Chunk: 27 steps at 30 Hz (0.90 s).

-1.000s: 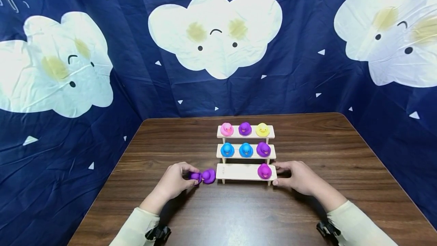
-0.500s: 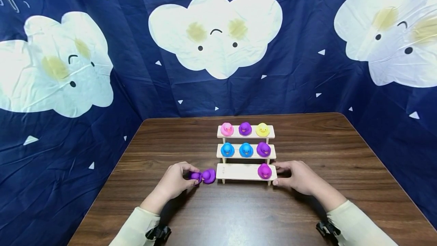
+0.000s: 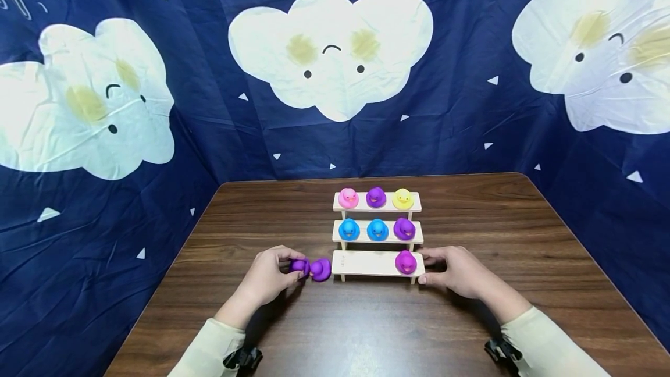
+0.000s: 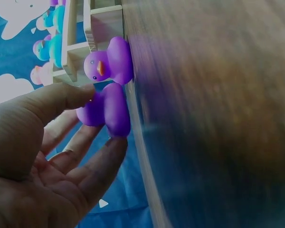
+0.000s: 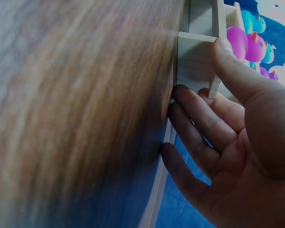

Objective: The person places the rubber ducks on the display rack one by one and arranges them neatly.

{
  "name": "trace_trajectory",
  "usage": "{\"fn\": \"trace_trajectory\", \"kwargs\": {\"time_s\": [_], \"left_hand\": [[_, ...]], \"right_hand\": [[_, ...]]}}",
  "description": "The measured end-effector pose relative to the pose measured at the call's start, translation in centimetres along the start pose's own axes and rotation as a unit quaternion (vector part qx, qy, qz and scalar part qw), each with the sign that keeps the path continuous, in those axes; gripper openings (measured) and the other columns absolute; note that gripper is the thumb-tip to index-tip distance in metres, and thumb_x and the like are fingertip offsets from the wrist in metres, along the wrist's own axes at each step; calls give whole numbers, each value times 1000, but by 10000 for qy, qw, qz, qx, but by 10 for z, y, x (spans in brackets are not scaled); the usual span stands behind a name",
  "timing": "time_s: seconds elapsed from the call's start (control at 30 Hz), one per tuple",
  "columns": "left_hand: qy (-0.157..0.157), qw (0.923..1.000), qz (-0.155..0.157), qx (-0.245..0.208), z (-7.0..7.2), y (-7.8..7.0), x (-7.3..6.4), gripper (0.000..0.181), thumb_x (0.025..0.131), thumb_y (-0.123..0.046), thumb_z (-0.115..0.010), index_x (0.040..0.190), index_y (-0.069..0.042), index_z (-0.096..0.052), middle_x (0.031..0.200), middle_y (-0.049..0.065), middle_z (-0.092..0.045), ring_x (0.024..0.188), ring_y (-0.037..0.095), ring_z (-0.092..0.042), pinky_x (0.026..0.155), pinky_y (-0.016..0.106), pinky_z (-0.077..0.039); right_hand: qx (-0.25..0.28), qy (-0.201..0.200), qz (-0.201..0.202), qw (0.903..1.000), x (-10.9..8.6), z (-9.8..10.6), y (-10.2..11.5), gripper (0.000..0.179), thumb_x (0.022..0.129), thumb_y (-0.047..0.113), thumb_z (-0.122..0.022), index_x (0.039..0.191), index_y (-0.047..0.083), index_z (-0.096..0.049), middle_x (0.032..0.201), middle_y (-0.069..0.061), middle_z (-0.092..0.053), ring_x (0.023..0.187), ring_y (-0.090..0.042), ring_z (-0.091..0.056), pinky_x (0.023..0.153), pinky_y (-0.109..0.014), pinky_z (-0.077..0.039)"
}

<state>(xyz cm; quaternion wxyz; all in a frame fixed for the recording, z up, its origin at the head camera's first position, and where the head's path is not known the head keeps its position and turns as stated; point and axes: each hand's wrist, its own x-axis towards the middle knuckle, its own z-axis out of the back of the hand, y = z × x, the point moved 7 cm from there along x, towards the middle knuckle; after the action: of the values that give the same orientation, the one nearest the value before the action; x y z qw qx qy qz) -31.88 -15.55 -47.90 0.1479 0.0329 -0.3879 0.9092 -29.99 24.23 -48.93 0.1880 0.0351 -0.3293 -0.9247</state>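
My left hand (image 3: pixel 269 275) pinches a purple rubber duck (image 4: pixel 115 110) between thumb and fingers, low over the tabletop. Beside it, close to the stand's left end, sits another purple rubber duck (image 3: pixel 320 270), its orange bill turned toward the held one. My right hand (image 3: pixel 454 272) grips the right end of the lowest step of a three-step wooden stand (image 3: pixel 366 263); in the right wrist view the thumb lies on the step's edge and the other fingers reach around below. A magenta duck (image 3: pixel 405 262) stands on that step's right end.
On the middle step are two blue ducks (image 3: pixel 377 229) and a purple duck (image 3: pixel 404 228). The top step bears a pink duck (image 3: pixel 348 198), a purple duck (image 3: pixel 376 197) and a yellow duck (image 3: pixel 402 198). Blue cloth with clouds hangs behind the brown wooden table (image 3: pixel 251 208).
The purple duck in my left hand has shifted slightly away from me and turned a little, with the fingers moving along. My right hand and the stand keep their place.
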Motion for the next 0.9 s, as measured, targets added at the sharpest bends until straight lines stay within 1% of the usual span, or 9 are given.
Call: {"fn": "trace_trajectory", "kwargs": {"time_s": [0.1,0.17,0.3,0.37,0.43,0.6,0.73,0.9], "left_hand": [[-110,9999,-45,71,3,-4,0,25,80,-5,-90,101,-16,-82,103,-7,-72,101,18,-72,93,45,-59],[-137,9999,-74,3,4,-6,-1,26,80,-5,-90,102,-16,-81,103,-8,-72,101,16,-71,93,44,-59],[-139,9992,-216,-295,4,-13,0,27,80,-1,-88,103,-13,-80,102,-5,-72,102,15,-70,90,36,-61],[-157,9987,-301,-372,5,-16,1,27,80,0,-88,104,-12,-80,102,-4,-72,101,15,-70,89,33,-61],[-211,9985,-362,-349,6,-19,2,29,79,1,-87,104,-12,-79,102,-4,-72,102,15,-70,89,33,-61],[-452,9975,-505,-188,12,-27,2,32,77,2,-87,104,-14,-79,102,-5,-73,101,15,-70,89,38,-61],[-578,9955,-716,-221,15,-37,2,33,76,3,-87,103,-14,-79,100,-6,-71,98,12,-69,87,36,-62],[-487,9944,-787,-503,11,-47,3,32,77,3,-87,104,-12,-80,100,-5,-70,97,15,-70,89,32,-61]], "right_hand": [[-19,-38,46,10000,0,0,0,57,85,40,-87,134,14,-72,104,11,-78,117,-26,-69,103,-57,-50],[-21,-51,68,10000,0,1,0,57,85,39,-87,134,14,-72,104,11,-78,116,-25,-69,103,-57,-50],[-30,-42,52,10000,0,0,0,57,85,39,-87,134,13,-72,104,11,-78,116,-26,-69,103,-58,-50],[-25,-30,23,10000,0,0,0,57,85,39,-87,134,13,-72,104,11,-78,117,-27,-69,103,-58,-50],[-18,-20,1,10000,0,0,0,57,85,39,-87,134,13,-72,104,11,-78,118,-27,-68,104,-58,-50],[23,22,-84,10000,0,-1,-2,59,85,40,-87,135,14,-71,105,11,-78,120,-27,-67,105,-58,-49],[19,26,-89,10000,0,-1,-2,59,85,40,-87,136,14,-71,105,11,-78,120,-27,-68,105,-58,-49],[-1,-26,-56,10000,0,0,-1,57,85,39,-87,134,14,-72,104,11,-78,118,-27,-68,104,-58,-50]]}}
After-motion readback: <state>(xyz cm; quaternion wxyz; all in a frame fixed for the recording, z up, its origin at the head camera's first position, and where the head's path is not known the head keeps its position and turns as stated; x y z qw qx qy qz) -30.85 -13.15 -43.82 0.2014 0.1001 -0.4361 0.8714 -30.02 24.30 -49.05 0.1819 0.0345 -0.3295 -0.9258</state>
